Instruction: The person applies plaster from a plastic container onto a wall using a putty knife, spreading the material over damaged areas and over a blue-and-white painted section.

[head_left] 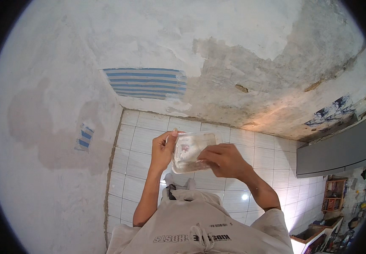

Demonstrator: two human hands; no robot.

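My left hand (162, 150) grips the left side of a clear plastic container (187, 142), its thumb up along the rim. The container is rectangular and shallow, held over the tiled floor, with a pale, partly pinkish content or patch (184, 147) that I cannot make out. My right hand (224, 159) lies over the right part of the container, fingers curled together against its inside. What those fingertips hold, if anything, is hidden.
Patchy plastered walls (43, 161) with striped blue strips (145, 81) border the tiled floor (263, 180) ahead and left. At right stand a grey cabinet-like object (331, 150), a wooden shelf (333, 192) and boxes (314, 235) with clutter. My feet (170, 180) are below.
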